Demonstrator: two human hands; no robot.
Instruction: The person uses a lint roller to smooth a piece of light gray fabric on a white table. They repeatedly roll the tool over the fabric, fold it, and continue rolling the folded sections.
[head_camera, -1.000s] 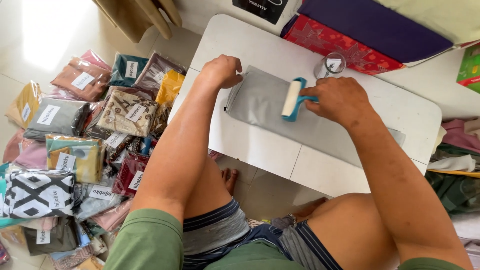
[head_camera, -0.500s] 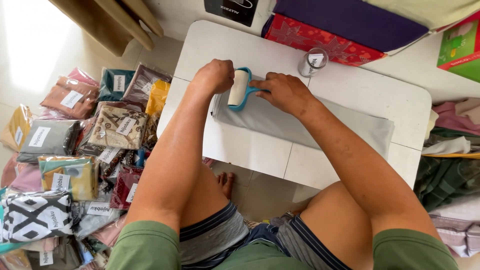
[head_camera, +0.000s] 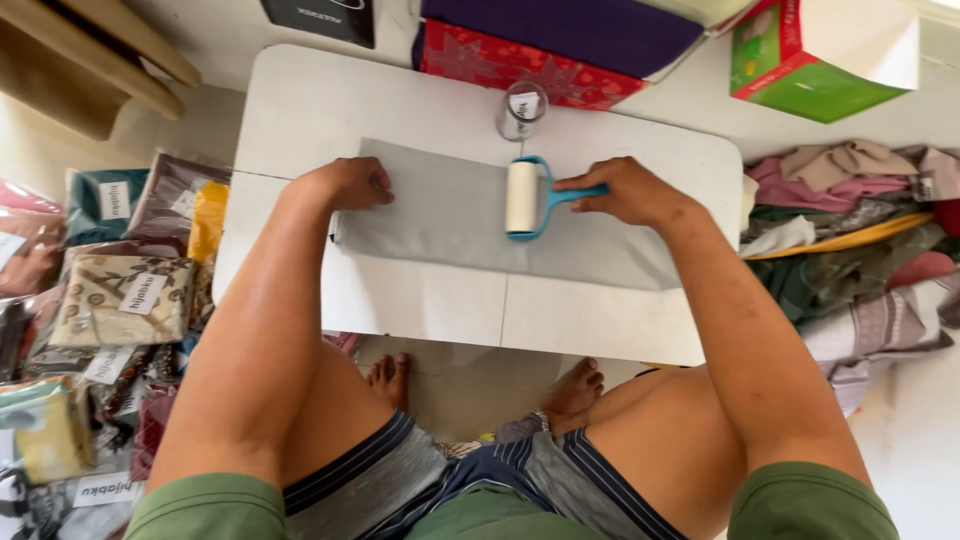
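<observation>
A: We log the grey cloth (head_camera: 450, 215) lying flat on the white worktop (head_camera: 300, 100), long side running left to right. Why flat? So that the roller has an even surface under it.

B: Agreed. We note the left hand (head_camera: 350, 183) curled into a loose fist, knuckles pressed down on the cloth's left end. It reads as an anchor, so that the fabric does not slide or bunch.

A: The right hand (head_camera: 625, 190) is closed around the blue handle of the lint roller (head_camera: 522, 197). The white drum rests on the cloth near its middle, axis running near to far, so it would travel along the cloth's length.

B: A small clear jar (head_camera: 520, 108) stands just beyond the cloth's far edge, apart from the roller and out of its path.

A: To the left, on the floor, bagged fabric packets (head_camera: 120, 300) lie in a heap; to the right, loose folded clothes (head_camera: 850, 220). Both stay off the worktop.

B: A red and purple box (head_camera: 520, 60) lies along the far edge.
</observation>
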